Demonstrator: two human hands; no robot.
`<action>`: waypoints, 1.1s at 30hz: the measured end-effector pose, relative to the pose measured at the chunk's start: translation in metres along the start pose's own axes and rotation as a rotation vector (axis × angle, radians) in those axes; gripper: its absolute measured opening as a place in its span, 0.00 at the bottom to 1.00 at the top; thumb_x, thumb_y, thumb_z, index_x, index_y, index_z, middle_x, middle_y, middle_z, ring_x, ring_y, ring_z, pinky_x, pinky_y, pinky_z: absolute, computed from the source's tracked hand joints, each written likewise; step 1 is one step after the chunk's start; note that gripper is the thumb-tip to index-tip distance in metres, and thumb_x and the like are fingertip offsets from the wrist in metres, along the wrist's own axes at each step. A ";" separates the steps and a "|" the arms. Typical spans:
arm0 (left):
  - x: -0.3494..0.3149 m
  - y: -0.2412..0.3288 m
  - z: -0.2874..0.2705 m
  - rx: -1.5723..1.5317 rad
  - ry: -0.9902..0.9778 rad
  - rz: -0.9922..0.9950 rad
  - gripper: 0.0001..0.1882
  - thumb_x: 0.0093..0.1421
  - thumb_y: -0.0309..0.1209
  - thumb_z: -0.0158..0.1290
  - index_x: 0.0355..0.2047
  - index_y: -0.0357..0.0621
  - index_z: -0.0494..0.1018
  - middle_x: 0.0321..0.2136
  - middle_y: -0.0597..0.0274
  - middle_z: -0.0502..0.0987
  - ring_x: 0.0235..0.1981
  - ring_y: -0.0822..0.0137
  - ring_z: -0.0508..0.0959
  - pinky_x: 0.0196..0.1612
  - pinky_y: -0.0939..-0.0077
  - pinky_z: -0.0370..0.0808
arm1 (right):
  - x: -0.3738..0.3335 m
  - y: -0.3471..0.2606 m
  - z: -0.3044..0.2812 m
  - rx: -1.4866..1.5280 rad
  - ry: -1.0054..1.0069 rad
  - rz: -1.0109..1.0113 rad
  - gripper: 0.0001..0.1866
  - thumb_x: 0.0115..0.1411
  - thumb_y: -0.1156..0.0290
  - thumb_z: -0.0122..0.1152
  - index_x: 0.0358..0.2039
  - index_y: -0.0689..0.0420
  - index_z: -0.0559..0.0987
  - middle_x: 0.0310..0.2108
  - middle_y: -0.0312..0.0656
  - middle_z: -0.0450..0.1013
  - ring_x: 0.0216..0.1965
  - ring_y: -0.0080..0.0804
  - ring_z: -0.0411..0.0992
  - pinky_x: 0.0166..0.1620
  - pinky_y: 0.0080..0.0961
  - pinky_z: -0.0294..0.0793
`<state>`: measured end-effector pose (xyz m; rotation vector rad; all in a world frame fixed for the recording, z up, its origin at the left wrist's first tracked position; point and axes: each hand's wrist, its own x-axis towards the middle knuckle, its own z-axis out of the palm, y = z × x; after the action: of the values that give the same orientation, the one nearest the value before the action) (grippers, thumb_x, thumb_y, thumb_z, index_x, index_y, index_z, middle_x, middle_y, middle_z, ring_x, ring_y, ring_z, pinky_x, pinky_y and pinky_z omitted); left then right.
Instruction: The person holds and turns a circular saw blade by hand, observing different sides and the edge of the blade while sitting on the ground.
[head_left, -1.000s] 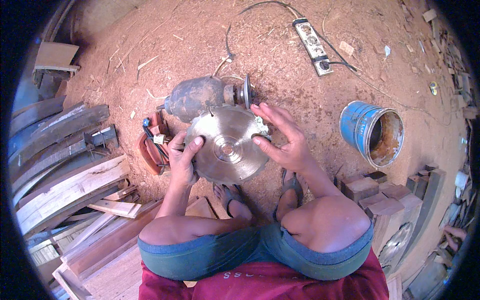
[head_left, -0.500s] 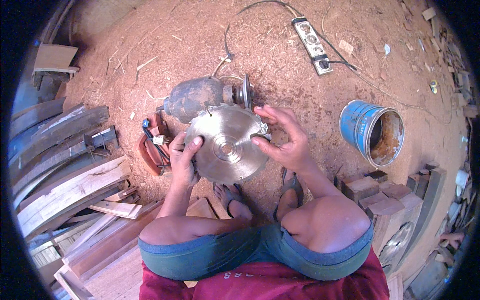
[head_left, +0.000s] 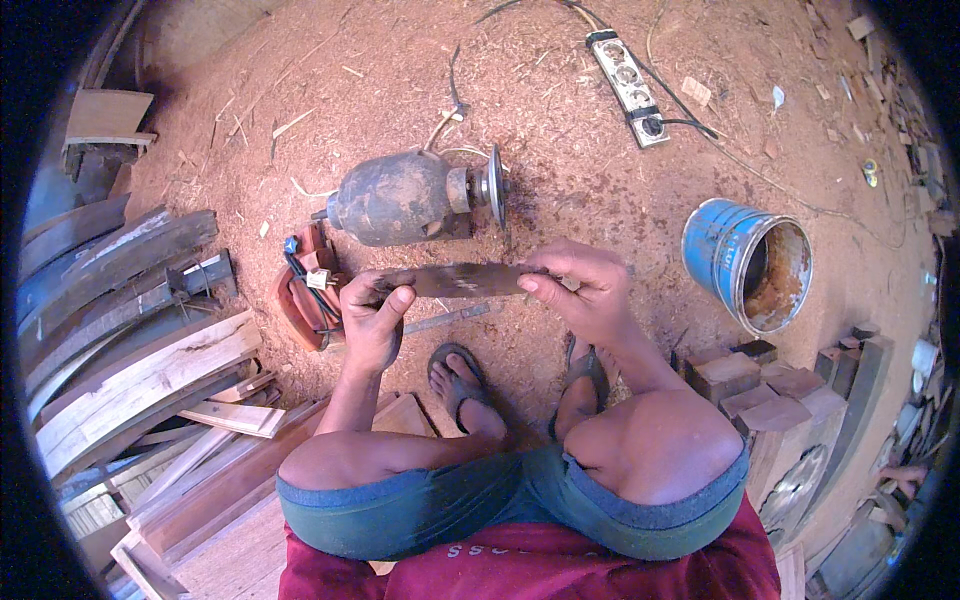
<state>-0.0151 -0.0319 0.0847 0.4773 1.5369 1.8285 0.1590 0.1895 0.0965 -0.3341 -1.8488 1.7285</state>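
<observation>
A circular saw blade (head_left: pixel 465 281) is held between my two hands, tipped so that I see it nearly edge-on as a dark narrow band. My left hand (head_left: pixel 372 318) pinches its left edge, thumb toward me. At the opposite edge my right hand (head_left: pixel 585 285) grips with thumb and fingers. Just beyond the blade lies a dusty electric motor (head_left: pixel 400 197) with a grinding disc (head_left: pixel 496 187) on its right-hand shaft. An orange power tool (head_left: pixel 305 290) with its cord and plug bundled on it rests left of my left hand.
A blue metal bucket (head_left: pixel 715 245) lies tilted at the right. A power strip (head_left: pixel 628 85) with cables lies at the far side. Wooden pieces (head_left: pixel 150 390) are stacked at left; wood blocks and another saw blade (head_left: pixel 797 482) stand at right. A flat metal strip (head_left: pixel 450 320) lies near my feet.
The saw blade has tilted from showing its bright round face to almost edge-on. My right hand has shifted slightly, and the metal strip on the ground has come into sight.
</observation>
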 end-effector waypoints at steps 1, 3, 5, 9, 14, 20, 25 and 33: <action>0.002 -0.001 -0.001 0.012 -0.017 0.050 0.10 0.59 0.26 0.62 0.40 0.35 0.77 0.40 0.52 0.80 0.42 0.63 0.79 0.48 0.68 0.75 | 0.002 -0.001 -0.001 -0.040 -0.025 -0.078 0.06 0.52 0.80 0.70 0.32 0.64 0.83 0.29 0.43 0.79 0.30 0.31 0.77 0.32 0.24 0.74; 0.004 -0.002 -0.002 0.025 -0.033 0.101 0.09 0.59 0.25 0.61 0.39 0.36 0.76 0.40 0.51 0.80 0.43 0.61 0.80 0.49 0.65 0.76 | 0.005 -0.003 -0.002 -0.078 -0.051 -0.157 0.08 0.51 0.80 0.70 0.33 0.63 0.83 0.29 0.45 0.79 0.30 0.33 0.78 0.32 0.26 0.75; 0.008 0.000 0.005 0.000 -0.120 0.149 0.07 0.60 0.25 0.60 0.38 0.37 0.75 0.39 0.48 0.80 0.45 0.54 0.80 0.51 0.59 0.77 | 0.007 -0.004 -0.004 -0.120 -0.070 -0.252 0.10 0.50 0.81 0.70 0.35 0.62 0.84 0.30 0.45 0.80 0.31 0.36 0.79 0.32 0.28 0.76; 0.007 -0.001 0.003 -0.010 -0.134 0.151 0.08 0.60 0.24 0.59 0.39 0.37 0.74 0.40 0.46 0.79 0.46 0.50 0.80 0.52 0.54 0.77 | 0.006 -0.004 -0.004 -0.112 -0.070 -0.258 0.10 0.49 0.81 0.70 0.35 0.62 0.84 0.30 0.44 0.80 0.31 0.36 0.79 0.32 0.28 0.77; 0.009 -0.001 0.003 -0.004 -0.131 0.137 0.07 0.60 0.23 0.58 0.39 0.37 0.74 0.40 0.45 0.79 0.46 0.49 0.80 0.52 0.54 0.77 | 0.008 -0.006 -0.005 -0.122 -0.075 -0.275 0.11 0.48 0.81 0.71 0.35 0.61 0.84 0.30 0.44 0.80 0.30 0.36 0.79 0.32 0.27 0.77; 0.009 -0.006 0.000 0.015 -0.143 0.159 0.08 0.60 0.24 0.58 0.39 0.38 0.74 0.41 0.47 0.79 0.49 0.49 0.78 0.52 0.54 0.77 | 0.010 -0.008 -0.006 -0.147 -0.076 -0.330 0.12 0.46 0.81 0.72 0.34 0.61 0.84 0.29 0.43 0.80 0.29 0.36 0.78 0.31 0.28 0.77; 0.009 -0.010 0.002 -0.045 -0.136 0.130 0.08 0.60 0.24 0.59 0.39 0.38 0.74 0.42 0.48 0.79 0.50 0.49 0.78 0.54 0.53 0.76 | 0.011 -0.008 -0.005 -0.177 -0.062 -0.352 0.10 0.49 0.76 0.73 0.34 0.57 0.84 0.29 0.42 0.80 0.28 0.35 0.79 0.30 0.29 0.76; 0.011 -0.025 0.004 0.105 0.032 -0.106 0.11 0.63 0.29 0.57 0.45 0.42 0.71 0.36 0.67 0.78 0.34 0.77 0.74 0.37 0.79 0.71 | -0.002 0.011 0.007 -0.123 -0.011 0.172 0.06 0.58 0.76 0.67 0.36 0.63 0.83 0.29 0.41 0.79 0.29 0.26 0.76 0.32 0.22 0.74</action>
<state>-0.0134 -0.0197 0.0599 0.4091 1.6544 1.6891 0.1541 0.1843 0.0853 -0.5484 -1.9892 1.7343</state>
